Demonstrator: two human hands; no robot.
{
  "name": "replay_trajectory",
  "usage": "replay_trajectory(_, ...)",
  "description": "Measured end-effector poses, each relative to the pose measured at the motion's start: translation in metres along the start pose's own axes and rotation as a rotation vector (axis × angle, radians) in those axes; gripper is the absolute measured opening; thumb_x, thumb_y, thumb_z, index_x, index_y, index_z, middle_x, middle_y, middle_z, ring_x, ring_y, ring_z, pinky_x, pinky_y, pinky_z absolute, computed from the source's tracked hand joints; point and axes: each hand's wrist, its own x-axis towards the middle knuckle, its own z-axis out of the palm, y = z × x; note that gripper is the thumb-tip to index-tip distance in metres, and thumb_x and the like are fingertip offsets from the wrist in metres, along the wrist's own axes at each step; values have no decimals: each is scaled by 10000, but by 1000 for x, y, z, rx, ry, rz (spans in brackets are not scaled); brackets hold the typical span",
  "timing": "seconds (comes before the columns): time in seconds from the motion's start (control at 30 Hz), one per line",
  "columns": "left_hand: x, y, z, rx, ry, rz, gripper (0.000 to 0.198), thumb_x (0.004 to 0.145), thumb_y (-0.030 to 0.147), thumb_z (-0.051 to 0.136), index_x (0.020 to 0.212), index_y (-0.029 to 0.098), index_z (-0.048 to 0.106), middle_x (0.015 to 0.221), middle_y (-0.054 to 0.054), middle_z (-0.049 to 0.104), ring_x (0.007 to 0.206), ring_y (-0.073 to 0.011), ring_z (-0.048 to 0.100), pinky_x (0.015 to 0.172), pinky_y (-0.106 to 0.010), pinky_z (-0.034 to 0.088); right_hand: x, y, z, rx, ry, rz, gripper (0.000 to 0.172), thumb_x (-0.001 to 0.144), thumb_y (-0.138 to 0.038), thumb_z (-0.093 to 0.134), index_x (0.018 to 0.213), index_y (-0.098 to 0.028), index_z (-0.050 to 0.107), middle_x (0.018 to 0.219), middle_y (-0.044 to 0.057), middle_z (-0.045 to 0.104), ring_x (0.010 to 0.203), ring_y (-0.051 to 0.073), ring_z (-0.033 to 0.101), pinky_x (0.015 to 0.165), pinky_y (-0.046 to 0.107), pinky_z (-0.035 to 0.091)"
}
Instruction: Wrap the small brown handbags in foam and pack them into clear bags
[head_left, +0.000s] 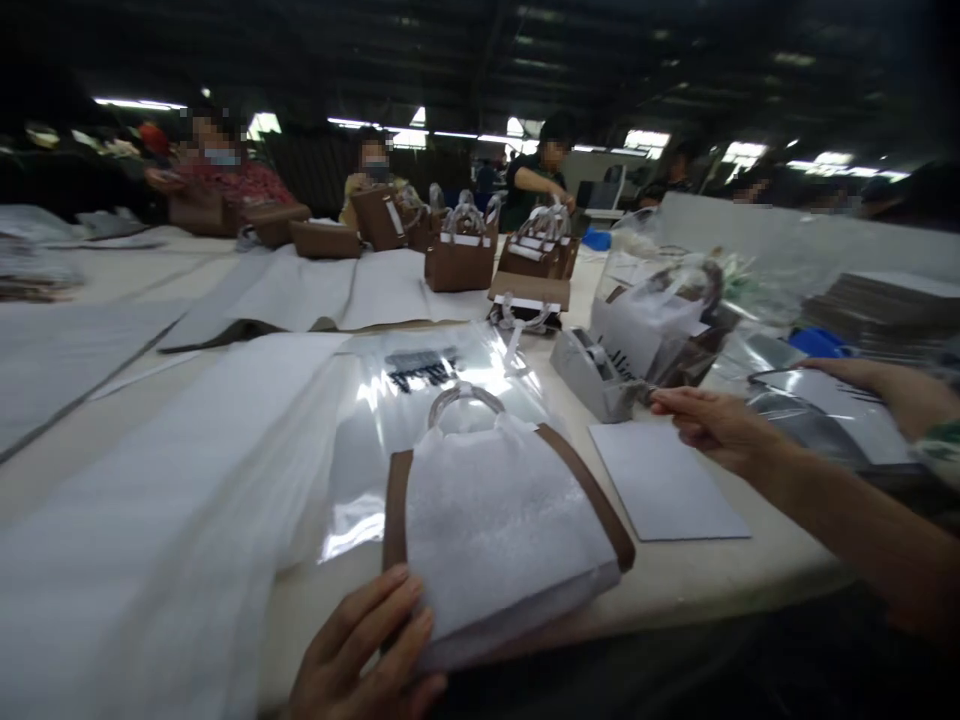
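A brown handbag [625,535] lies in front of me, its front covered by a white wrapping sheet [510,520]. Its wrapped handles [466,395] point away from me. My left hand [367,640] grips the bag's near left corner, fingers on top and thumb low at the edge. To the right, my right hand [709,420] pinches clear tape at the front end of a grey tape dispenser [592,375]; the strip itself is hard to see. A clear plastic bag [360,440] with black print lies partly under the handbag.
White sheets [187,480] cover the table's left side. A white board [667,490] lies below the dispenser. Several brown handbags [459,265] stand farther back. At right, a co-worker's hand [877,385] is on plastic-covered white packaging [847,410]. Other people work across the table.
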Motion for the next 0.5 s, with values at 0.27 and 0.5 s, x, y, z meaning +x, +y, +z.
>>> replay_trajectory(0.27, 11, 12, -6, -19, 44, -55, 328, 731, 284, 629, 1031, 175, 555, 1127, -122, 514, 1086, -242, 497, 857, -372, 499, -164, -7, 116, 294, -794, 445, 333, 690, -412, 657, 925, -177, 622, 888, 56, 659, 307, -30, 337, 300, 124, 186)
replay_trajectory(0.5, 12, 7, -6, -16, 28, -29, 333, 691, 310, 662, 982, 194, 551, 1233, -121, 502, 1211, -292, 388, 919, -428, 426, -169, 26, 157, 362, -793, 476, 324, 728, -408, 627, 875, -120, 605, 815, 52, 665, 269, -20, 364, 272, 107, 248)
